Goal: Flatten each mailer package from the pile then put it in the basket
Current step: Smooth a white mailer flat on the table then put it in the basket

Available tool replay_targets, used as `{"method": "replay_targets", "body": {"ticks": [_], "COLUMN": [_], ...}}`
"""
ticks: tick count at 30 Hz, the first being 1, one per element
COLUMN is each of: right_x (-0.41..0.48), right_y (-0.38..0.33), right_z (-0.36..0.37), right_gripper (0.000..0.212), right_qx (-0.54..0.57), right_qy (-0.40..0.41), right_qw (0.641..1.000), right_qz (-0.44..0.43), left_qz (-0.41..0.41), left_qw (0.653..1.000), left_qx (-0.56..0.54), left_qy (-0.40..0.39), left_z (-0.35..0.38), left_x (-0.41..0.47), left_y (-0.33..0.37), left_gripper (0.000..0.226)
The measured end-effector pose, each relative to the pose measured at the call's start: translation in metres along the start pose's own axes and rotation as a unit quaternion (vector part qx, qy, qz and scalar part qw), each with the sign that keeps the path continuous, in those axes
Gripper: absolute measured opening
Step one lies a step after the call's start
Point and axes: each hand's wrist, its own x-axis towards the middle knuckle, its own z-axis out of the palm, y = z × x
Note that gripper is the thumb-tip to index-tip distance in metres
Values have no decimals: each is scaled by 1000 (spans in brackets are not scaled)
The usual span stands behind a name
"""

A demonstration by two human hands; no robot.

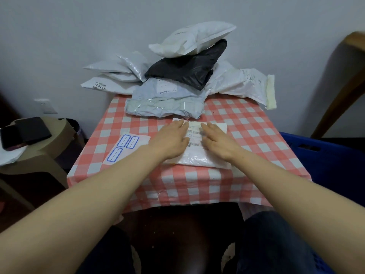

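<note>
A white mailer (197,158) with a printed shipping label lies flat in the middle of the checked table. My left hand (170,141) and my right hand (217,142) both rest palm-down on it, fingers stretched and slightly apart, with the label showing between them. Behind it, against the wall, sits the pile of mailers (177,76): several white ones, a black one (189,68) near the top and a pale grey-blue one (166,101) at the front. The blue basket (324,161) stands to the right of the table, partly cut off.
A sheet with blue-outlined labels (126,148) lies on the red-and-white tablecloth (246,123) left of my hands. A tan stool (41,153) with a dark wallet-like item stands at the left. A wooden chair back (347,82) leans at the right.
</note>
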Motion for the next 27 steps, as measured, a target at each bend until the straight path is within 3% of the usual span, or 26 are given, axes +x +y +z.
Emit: {"method": "replay_targets", "body": {"ticks": [3, 8, 18, 27], "right_x": [9, 12, 18, 18], "right_y": [5, 11, 13, 11], "right_z": [15, 26, 28, 19], "right_gripper": [55, 57, 54, 53], "right_qx": [-53, -78, -137, -126], "right_qy": [-39, -16, -6, -25], "right_qw": [998, 997, 990, 992], "right_qz": [11, 8, 4, -7], "left_qz": [7, 10, 9, -5], "left_qw": [997, 995, 995, 995], "left_qx": [13, -12, 22, 19], "left_qy": [-72, -102, -99, -97], "left_z": [10, 16, 14, 12], "left_x": [8, 14, 21, 26], "left_y": [1, -1, 0, 1], "left_gripper": [57, 54, 52, 49]}}
